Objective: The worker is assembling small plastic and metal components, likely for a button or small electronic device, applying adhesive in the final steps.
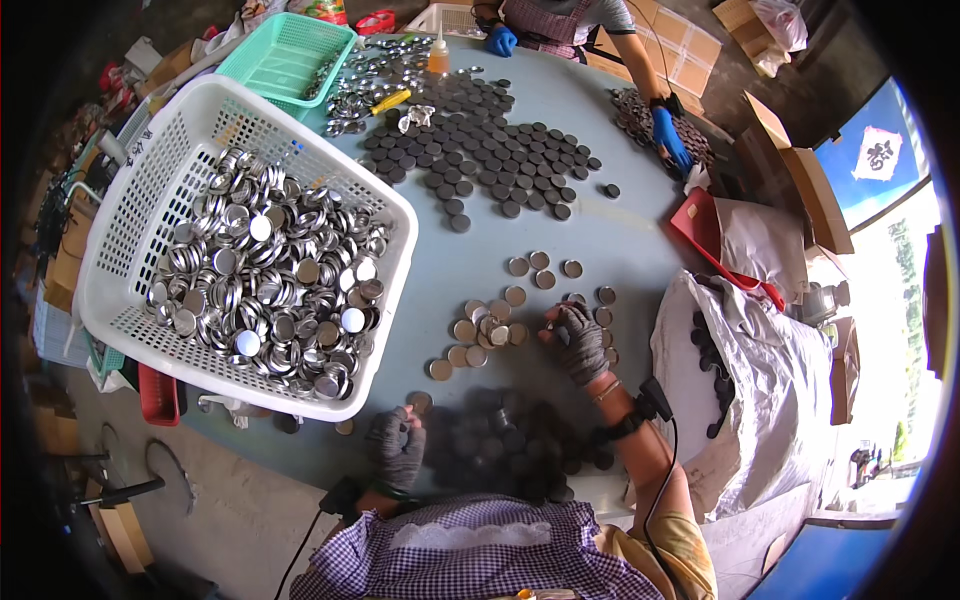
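Note:
My left hand [397,447], in a grey fingerless glove, is near the table's front edge with its fingers curled. A round metal cap [420,402] shows at its fingertips. Farther forward and to the right is my right hand [577,342], gloved the same way. Its fingers are bent together, and anything between them is hidden. Left of it lies a loose group of shiny round caps [476,356], some overlapping. A few more caps [606,295] lie along its right side. Close to my body, between my forearms, is a blurred pile of dark discs [500,440].
A white perforated basket [400,255] heaped with metal caps stands at left, before a green basket [290,50]. Dark discs [510,165] cover the table's far middle. A white sack [760,370] and red dustpan [697,222] are at right. A blue-gloved co-worker's hand [672,140] touches small parts.

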Action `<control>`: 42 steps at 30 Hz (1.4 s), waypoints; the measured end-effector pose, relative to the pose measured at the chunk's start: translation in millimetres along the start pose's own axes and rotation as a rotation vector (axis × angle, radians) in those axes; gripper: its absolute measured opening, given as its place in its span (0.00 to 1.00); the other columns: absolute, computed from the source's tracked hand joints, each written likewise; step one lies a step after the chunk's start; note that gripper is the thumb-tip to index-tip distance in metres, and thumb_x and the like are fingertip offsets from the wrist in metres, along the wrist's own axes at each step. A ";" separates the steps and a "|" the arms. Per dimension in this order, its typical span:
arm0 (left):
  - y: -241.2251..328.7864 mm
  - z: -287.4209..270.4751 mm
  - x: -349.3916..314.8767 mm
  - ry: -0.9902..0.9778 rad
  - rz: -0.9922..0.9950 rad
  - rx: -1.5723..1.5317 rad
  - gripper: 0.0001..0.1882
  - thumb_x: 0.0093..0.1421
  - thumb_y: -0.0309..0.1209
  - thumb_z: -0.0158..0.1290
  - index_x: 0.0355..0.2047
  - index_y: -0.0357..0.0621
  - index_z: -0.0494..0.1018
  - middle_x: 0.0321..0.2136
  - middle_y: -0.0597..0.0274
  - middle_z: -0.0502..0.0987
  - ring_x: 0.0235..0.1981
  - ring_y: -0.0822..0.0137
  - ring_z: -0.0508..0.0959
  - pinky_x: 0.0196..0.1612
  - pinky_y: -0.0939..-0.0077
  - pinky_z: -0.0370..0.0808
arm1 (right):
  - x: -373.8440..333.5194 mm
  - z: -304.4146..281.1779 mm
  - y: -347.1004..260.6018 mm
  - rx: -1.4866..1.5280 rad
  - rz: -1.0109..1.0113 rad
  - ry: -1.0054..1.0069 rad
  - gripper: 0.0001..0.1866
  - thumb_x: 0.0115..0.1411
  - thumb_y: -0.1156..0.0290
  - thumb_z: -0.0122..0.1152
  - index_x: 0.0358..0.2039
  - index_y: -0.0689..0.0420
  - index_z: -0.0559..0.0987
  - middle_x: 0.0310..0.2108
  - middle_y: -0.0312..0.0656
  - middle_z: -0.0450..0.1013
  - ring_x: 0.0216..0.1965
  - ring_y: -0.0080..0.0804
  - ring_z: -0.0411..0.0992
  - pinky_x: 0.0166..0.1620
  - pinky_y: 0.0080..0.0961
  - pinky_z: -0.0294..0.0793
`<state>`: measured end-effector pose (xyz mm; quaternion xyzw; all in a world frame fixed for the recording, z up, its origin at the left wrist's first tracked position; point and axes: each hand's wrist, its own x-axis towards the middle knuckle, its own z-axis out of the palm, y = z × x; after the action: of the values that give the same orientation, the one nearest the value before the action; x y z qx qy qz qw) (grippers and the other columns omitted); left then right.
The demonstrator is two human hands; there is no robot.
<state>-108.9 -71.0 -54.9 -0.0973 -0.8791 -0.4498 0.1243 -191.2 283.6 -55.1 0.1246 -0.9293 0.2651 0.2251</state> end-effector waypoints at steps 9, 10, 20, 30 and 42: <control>3.1 -4.9 0.1 0.011 -0.040 0.001 0.14 0.49 0.20 0.58 0.38 0.40 0.75 0.28 0.58 0.78 0.29 0.60 0.78 0.35 0.68 0.76 | 17.2 0.1 -31.1 -0.072 -0.077 -0.054 0.25 0.39 0.67 0.73 0.39 0.56 0.75 0.40 0.42 0.74 0.53 0.46 0.68 0.53 0.44 0.70; 4.0 -4.2 1.2 0.009 -0.037 -0.001 0.14 0.49 0.20 0.58 0.38 0.40 0.75 0.28 0.58 0.78 0.29 0.60 0.78 0.35 0.68 0.76 | 17.3 6.3 -29.9 -0.093 -0.077 -0.106 0.25 0.38 0.68 0.72 0.40 0.57 0.75 0.40 0.41 0.74 0.53 0.46 0.68 0.52 0.44 0.70; -1.6 -0.5 -1.7 0.017 -0.038 -0.034 0.14 0.51 0.21 0.59 0.40 0.39 0.75 0.30 0.61 0.77 0.27 0.68 0.76 0.34 0.73 0.74 | 17.8 -2.4 -19.5 0.043 0.044 0.070 0.29 0.42 0.76 0.69 0.48 0.57 0.74 0.41 0.40 0.76 0.46 0.46 0.72 0.47 0.39 0.75; -1.3 -5.2 -3.0 -0.006 -0.073 -0.021 0.15 0.51 0.21 0.59 0.41 0.39 0.75 0.30 0.61 0.77 0.28 0.68 0.76 0.35 0.74 0.75 | 21.4 14.3 -34.5 -0.031 0.028 -0.149 0.32 0.42 0.66 0.71 0.50 0.55 0.73 0.50 0.46 0.72 0.54 0.49 0.68 0.53 0.42 0.70; -2.6 -1.3 -2.0 -0.023 -0.076 -0.034 0.14 0.49 0.20 0.59 0.39 0.39 0.74 0.29 0.57 0.77 0.29 0.60 0.78 0.35 0.67 0.76 | 8.6 -1.7 -61.1 -0.179 -0.016 -0.227 0.32 0.45 0.65 0.66 0.53 0.56 0.72 0.45 0.44 0.72 0.52 0.47 0.67 0.55 0.44 0.65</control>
<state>-107.5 -73.6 -56.8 -0.0711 -0.8758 -0.4677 0.0955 -176.6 232.9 -22.9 0.1405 -0.9677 0.1634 0.1312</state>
